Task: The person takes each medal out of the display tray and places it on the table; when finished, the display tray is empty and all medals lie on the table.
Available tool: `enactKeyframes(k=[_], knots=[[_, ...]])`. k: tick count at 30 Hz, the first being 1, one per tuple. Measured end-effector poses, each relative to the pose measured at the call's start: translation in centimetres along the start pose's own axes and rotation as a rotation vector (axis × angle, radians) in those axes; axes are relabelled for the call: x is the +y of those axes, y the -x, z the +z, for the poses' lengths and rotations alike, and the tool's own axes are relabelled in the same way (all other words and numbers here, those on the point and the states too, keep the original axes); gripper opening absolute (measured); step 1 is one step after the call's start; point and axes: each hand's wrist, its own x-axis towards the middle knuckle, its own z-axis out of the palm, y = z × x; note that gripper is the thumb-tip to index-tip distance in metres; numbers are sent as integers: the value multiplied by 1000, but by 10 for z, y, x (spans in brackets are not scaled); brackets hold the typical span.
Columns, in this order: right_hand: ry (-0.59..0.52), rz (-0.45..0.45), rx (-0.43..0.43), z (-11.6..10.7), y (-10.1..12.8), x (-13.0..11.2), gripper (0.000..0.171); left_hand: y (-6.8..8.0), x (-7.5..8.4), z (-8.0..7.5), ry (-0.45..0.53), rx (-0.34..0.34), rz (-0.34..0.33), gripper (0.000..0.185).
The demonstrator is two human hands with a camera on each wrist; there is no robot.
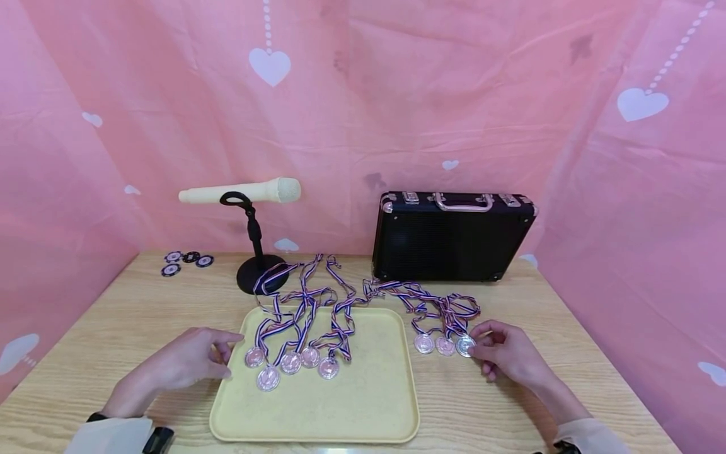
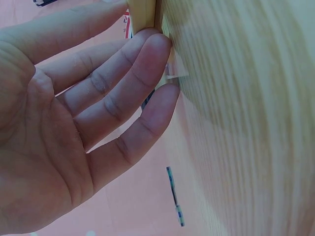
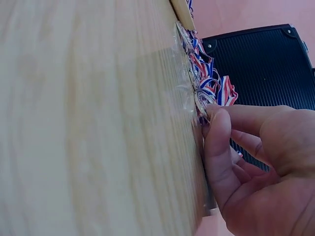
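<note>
You are pinching the rightmost medal (image 1: 466, 345), lying on the table (image 1: 567, 328) beside the tray's (image 1: 317, 435) right edge, with your right hand (image 1: 507, 355), seemingly mid-pickup and needing a clean lift, while your left hand (image 1: 184, 364), fingers straight, is touching the tray's left edge.

Backdrop: pink fabric sheet (image 1: 397, 94) printed with white hearts, creased, draped behind and along both sides.
Furniture: light wood-grain table (image 1: 567, 328), its far edge meeting the fabric.
Light: soft, even, with faint shadows.
</note>
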Motion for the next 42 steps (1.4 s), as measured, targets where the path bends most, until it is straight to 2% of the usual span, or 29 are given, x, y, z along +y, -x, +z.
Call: enactKeyframes(k=[6,13,15,17,20,25,32,38,42], knots=[[46,-1,32,4,-2,-3,32,2,-3,-1,-17,6,13,60],[186,-62,119,0,-1,-16,30,0,-1,-1,-24,1,-73,61],[220,-90,154,0,0,-25,29,0,0,-2,-27,3,-67,62],[217,-125,175,3,0,-34,27,0,-1,-3,-25,6,-50,63],[155,-170,174,12,1,-51,26,0,0,-6,-32,8,-25,63],[33,-189,95,42,3,-75,31,-2,2,-9,-61,14,27,62],[-49,-162,-164,107,5,-98,33,0,0,-6,-49,20,59,63],[-25,-170,-355,156,5,-104,27,0,1,-3,-45,23,51,62],[6,-158,-364,175,4,-104,27,0,2,-1,-36,18,40,62]])
